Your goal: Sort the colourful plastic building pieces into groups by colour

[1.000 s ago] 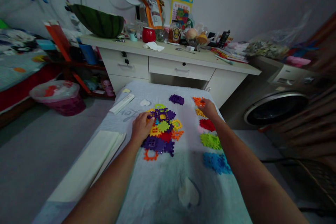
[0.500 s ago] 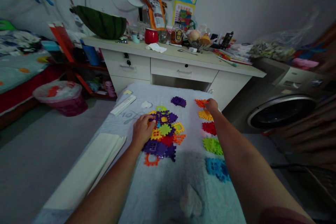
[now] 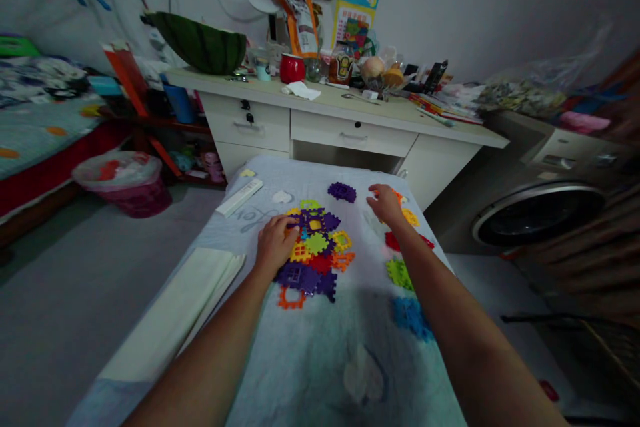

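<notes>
My left hand [image 3: 274, 241] rests on the left edge of a mixed pile of plastic interlocking building pieces [image 3: 316, 243] on the cloth-covered table. Its fingertips lie on the purple and orange pieces there, the thumb a little apart. My right hand [image 3: 389, 205] is beside a small stack of orange pieces [image 3: 399, 196], its fingers apart and nothing visible in them. Below it, partly behind my right forearm, run groups of yellow [image 3: 411, 217], red [image 3: 393, 241], green [image 3: 399, 273] and blue pieces [image 3: 411, 317]. Purple pieces [image 3: 342, 192] lie between the hands, further back.
A white oblong box [image 3: 240, 198] and a folded pale cloth [image 3: 175, 307] lie along the table's left side. Behind stands a white desk [image 3: 353, 123] with a watermelon half [image 3: 200, 45] and jars. A washing machine [image 3: 540, 207] is at right, a lined pink bin [image 3: 131, 190] at left.
My right hand has come away from the orange stack, shifting slightly left and toward me, with its fingers spreading. My left hand stays at the pile. The view has shifted a little.
</notes>
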### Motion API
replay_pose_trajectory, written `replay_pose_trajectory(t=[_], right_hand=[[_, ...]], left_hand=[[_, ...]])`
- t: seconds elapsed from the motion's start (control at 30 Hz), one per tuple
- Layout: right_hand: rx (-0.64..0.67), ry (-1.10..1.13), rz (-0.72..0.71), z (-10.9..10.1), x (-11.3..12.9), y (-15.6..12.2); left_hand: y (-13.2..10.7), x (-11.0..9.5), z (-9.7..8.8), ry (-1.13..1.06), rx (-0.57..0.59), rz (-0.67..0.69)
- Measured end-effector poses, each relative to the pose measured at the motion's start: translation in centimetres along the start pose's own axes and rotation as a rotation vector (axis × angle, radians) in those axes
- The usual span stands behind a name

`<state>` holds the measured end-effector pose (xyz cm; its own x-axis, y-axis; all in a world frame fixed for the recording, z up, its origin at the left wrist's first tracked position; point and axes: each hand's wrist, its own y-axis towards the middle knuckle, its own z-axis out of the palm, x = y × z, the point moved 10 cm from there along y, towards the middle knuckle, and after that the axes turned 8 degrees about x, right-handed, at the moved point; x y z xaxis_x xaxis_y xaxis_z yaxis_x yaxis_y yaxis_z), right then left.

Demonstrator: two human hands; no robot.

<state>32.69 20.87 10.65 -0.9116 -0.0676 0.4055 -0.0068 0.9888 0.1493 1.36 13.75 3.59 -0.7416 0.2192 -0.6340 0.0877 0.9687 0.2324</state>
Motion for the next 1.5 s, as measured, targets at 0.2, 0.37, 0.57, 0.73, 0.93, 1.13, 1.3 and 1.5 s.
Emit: replay_pose_trajectory(t=[0.2, 0.37, 0.57, 0.73, 0.93, 1.13, 1.3, 1.5], right_hand=[[0.483, -0.052, -0.286, 5.8, 8.4, -5.5], [0.510, -0.147, -0.215, 7.2, 8.4, -8.0], [0.437, -0.085, -0.205, 7.6, 7.3, -8.8], [0.367, -0.043, -0.165, 6.1, 6.1, -8.8], [0.146, -0.134, -0.056, 1.2, 1.1, -6.3], [0.070, -0.283, 0.211, -2.3, -7.1, -4.4], [0.074, -0.299, 0.370, -3.4, -12.0, -4.0], [0.121, -0.230, 0.401, -2.5, -13.4, -4.0]], left_hand=[[0.0, 0.1, 0.0, -0.014, 0.003, 0.005], [-0.1, 0.1, 0.1, -0.009, 0.005, 0.010], [-0.1, 0.3, 0.2, -0.014, -0.001, 0.006], [-0.1, 0.2, 0.2, -0.014, 0.006, 0.014], [0.0, 0.3, 0.2, -0.019, 0.013, 0.018], [0.0, 0.3, 0.2, -0.025, 0.012, 0.021], [-0.1, 0.2, 0.1, -0.024, -0.003, 0.027], [0.0, 0.2, 0.1, -0.018, 0.001, 0.013]])
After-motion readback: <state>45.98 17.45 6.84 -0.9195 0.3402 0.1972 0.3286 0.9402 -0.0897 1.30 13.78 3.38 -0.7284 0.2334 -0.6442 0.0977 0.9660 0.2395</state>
